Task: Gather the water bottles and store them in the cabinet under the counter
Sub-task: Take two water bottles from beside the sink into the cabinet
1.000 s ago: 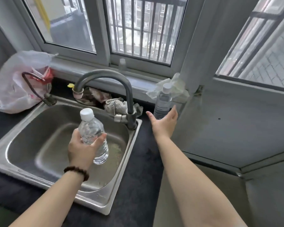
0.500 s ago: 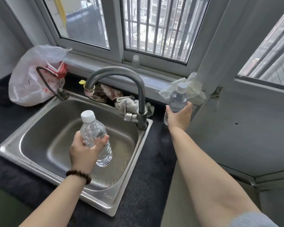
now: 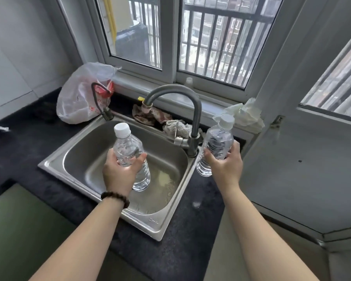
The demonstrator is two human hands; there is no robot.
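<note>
My left hand (image 3: pixel 120 173) grips a clear water bottle (image 3: pixel 128 151) with a white cap, held above the steel sink (image 3: pixel 55 161). My right hand (image 3: pixel 225 169) grips a second clear water bottle (image 3: pixel 217 142) with a white cap, tilted and lifted off the dark counter (image 3: pixel 186 230) just right of the tap (image 3: pixel 193 118). A beaded bracelet sits on my left wrist. The cabinet under the counter is out of sight.
A white plastic bag (image 3: pixel 81 98) lies at the back left of the counter. Rags (image 3: pixel 162 120) lie behind the sink. Crumpled plastic (image 3: pixel 247 116) sits on the window sill. A small white bottle (image 3: pixel 188 81) stands by the window. A grey wall panel (image 3: pixel 304 163) is at right.
My right hand reached the bottle by the sill, closed round it and lifted it toward me. The left hand kept its bottle over the sink.
</note>
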